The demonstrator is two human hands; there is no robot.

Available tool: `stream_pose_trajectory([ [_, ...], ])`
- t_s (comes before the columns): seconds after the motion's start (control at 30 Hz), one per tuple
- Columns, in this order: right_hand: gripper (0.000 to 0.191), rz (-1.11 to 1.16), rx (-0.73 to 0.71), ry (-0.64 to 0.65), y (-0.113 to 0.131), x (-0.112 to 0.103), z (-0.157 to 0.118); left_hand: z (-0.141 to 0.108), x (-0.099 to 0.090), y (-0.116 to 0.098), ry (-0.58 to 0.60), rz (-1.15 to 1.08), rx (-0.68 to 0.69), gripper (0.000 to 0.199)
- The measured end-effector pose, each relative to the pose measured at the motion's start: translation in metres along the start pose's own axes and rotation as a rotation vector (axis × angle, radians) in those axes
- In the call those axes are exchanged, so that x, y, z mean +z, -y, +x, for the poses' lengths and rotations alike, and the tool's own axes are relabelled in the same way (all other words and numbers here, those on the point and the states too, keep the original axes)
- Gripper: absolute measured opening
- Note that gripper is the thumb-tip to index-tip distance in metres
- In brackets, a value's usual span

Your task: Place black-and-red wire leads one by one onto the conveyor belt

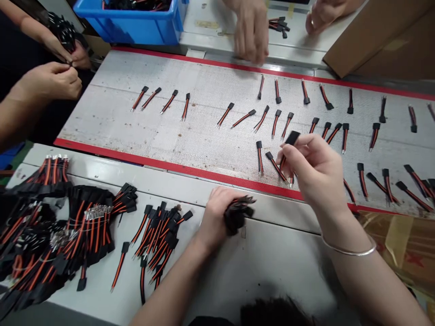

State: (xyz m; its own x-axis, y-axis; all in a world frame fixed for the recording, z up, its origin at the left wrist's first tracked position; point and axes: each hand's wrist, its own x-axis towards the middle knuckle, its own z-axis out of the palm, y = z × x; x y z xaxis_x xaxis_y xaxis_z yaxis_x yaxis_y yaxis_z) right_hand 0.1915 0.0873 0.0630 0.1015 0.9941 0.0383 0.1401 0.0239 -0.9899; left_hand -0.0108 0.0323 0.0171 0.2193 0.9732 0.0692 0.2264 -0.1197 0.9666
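My left hand is closed around a bundle of short wire leads at the front edge of the bench. Between its thumb and fingers, my right hand pinches one wire lead by its black end, above the mesh belt. Loose red-and-black leads lie on the belt in rough rows. Just left of my right hand are two of them, one upright lead and one slanted lead. On the bench left of my left hand is a loose pile of leads.
Tied bundles of leads are heaped at far left. A co-worker's hands hold a bundle at upper left; another person's hand is blurred over the far edge. A blue bin and cardboard box stand behind the belt.
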Motion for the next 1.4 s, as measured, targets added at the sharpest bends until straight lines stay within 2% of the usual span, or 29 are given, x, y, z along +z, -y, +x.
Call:
stream_pose_trajectory([
  [0.07, 0.018, -0.267, -0.002, -0.066, -0.009, -0.008, 0.008, 0.002, 0.0, 0.0, 0.06, 0.063, -0.008, 0.009],
  [0.13, 0.019, -0.468, -0.012, -0.018, -0.021, -0.01, 0.013, 0.001, 0.001, 0.001, 0.038, 0.02, -0.047, 0.014],
  [0.23, 0.019, -0.568, -0.097, 0.1, -0.038, -0.001, 0.014, -0.006, 0.003, 0.004, -0.05, -0.177, -0.198, 0.027],
  [0.33, 0.023, -0.59, -0.167, 0.114, -0.044, 0.012, 0.012, -0.01, 0.005, 0.004, -0.057, -0.454, -0.392, 0.049],
  [0.4, 0.024, -0.529, -0.129, 0.142, -0.04, 0.017, 0.009, -0.01, 0.005, 0.003, -0.09, -0.664, -0.451, 0.045],
  [0.43, 0.023, -0.447, -0.088, 0.202, -0.035, 0.018, 0.007, -0.009, 0.006, 0.002, -0.118, -0.751, -0.471, 0.04],
  [0.53, 0.02, -0.1, 0.03, 0.491, -0.018, 0.017, -0.002, -0.004, 0.006, -0.001, -0.15, -0.881, -0.494, 0.033],
  [0.6, 0.021, 0.066, 0.045, 0.597, -0.008, 0.018, -0.01, -0.002, 0.006, -0.002, -0.142, -0.898, -0.459, 0.036],
  [0.7, 0.024, 0.182, -0.01, 0.619, -0.001, 0.023, -0.019, -0.001, 0.006, -0.003, -0.145, -0.894, -0.431, 0.042],
  [0.87, 0.013, 0.268, -0.052, 0.643, 0.002, 0.03, -0.025, 0.0, 0.006, -0.008, -0.081, -0.922, -0.491, 0.048],
  [1.03, 0.022, 0.404, -0.024, 0.703, 0.005, 0.03, -0.027, -0.002, 0.004, -0.007, 0.054, -0.991, -0.516, 0.049],
  [1.17, 0.016, 0.407, -0.059, 0.684, 0.007, 0.033, -0.029, -0.003, 0.003, -0.003, 0.17, -1.052, -0.485, 0.048],
  [1.27, 0.014, 0.382, -0.089, 0.659, 0.008, 0.035, -0.03, -0.004, 0.002, 0.0, 0.178, -1.081, -0.461, 0.044],
  [1.4, 0.015, 0.377, -0.073, 0.688, 0.006, 0.036, -0.03, -0.005, 0.003, 0.002, 0.139, -1.096, -0.447, 0.042],
])
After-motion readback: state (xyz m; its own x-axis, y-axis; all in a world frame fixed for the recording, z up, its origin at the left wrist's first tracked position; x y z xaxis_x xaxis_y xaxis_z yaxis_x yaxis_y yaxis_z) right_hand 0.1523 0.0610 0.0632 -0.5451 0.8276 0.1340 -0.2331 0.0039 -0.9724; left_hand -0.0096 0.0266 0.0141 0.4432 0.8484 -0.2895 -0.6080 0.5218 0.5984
